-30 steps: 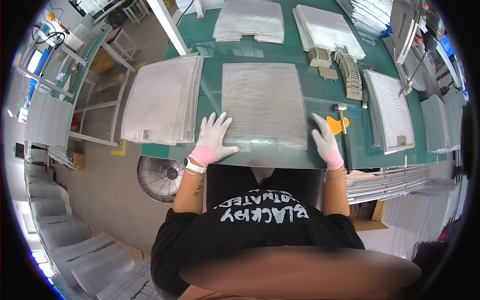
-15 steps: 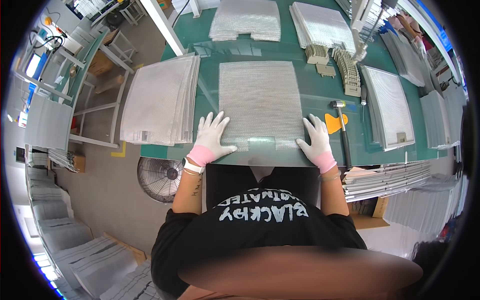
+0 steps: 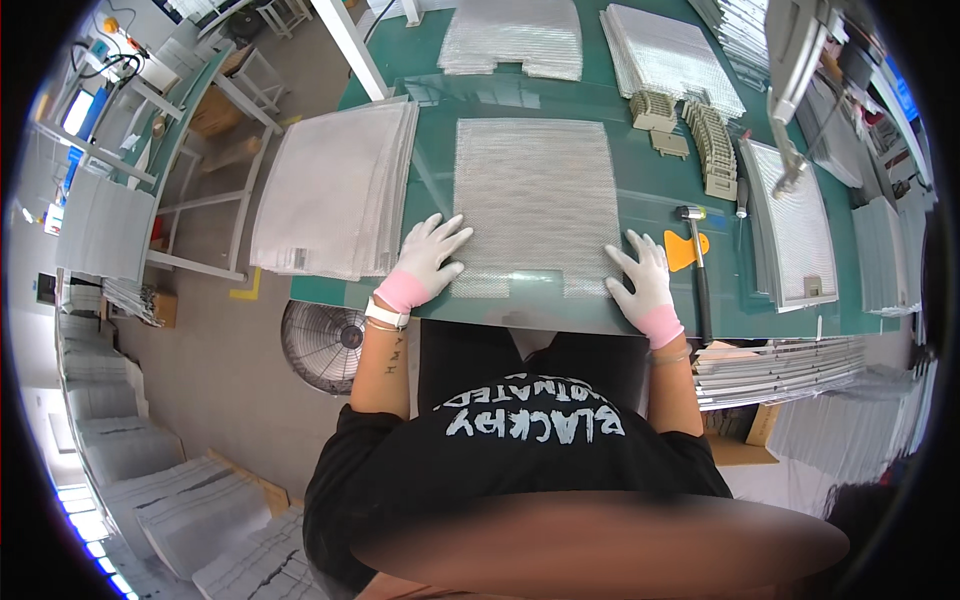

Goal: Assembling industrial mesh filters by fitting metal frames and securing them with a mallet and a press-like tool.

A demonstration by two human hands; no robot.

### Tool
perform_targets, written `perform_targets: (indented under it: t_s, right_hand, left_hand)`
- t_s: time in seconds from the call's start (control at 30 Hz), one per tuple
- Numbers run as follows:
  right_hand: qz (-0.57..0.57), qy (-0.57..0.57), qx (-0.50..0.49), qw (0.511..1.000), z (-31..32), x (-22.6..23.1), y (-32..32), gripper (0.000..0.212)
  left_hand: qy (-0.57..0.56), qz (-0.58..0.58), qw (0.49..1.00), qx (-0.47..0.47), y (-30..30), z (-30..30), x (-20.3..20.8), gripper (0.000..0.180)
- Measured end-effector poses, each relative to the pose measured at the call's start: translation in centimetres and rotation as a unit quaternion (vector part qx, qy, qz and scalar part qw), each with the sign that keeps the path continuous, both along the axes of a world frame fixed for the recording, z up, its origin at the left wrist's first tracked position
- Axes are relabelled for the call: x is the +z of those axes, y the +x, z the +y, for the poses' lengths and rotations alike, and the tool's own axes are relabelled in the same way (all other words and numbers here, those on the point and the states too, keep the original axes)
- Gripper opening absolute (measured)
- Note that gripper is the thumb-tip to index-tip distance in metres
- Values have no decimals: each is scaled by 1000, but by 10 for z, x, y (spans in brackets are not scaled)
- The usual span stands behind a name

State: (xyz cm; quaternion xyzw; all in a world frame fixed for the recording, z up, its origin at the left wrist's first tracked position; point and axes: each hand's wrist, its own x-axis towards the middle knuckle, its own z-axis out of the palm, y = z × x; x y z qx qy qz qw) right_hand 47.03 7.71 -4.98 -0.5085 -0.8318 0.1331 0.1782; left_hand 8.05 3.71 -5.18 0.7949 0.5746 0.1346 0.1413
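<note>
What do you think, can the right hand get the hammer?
Probably yes: the right hand looks empty, and the hammer lies close by on its right. Nothing seems to block the handle; the orange piece sits farther up.

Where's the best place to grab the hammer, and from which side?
Probably the black grip, from the near edge with your right hand. The hammer lies with its head pointing away and its grip toward you; farther up, the shaft crosses the orange piece.
</note>
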Motion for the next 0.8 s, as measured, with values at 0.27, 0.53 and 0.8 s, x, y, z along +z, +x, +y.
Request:
perform_targets:
  t_s: [0.27, 0.53, 0.8]
  right_hand:
    - [-20, 3, 17, 1000, 1, 0, 0, 50]
    - [-17, 18, 27, 999, 1, -2, 0, 50]
    - [-20, 34, 30, 999, 0, -4, 1, 50]
  left_hand:
    - [-7, -5, 1000, -2, -2, 1, -2, 61]
    - [4, -5, 1000, 6, -2, -1, -6, 62]
    - [6, -13, 998, 67, 4, -2, -8, 71]
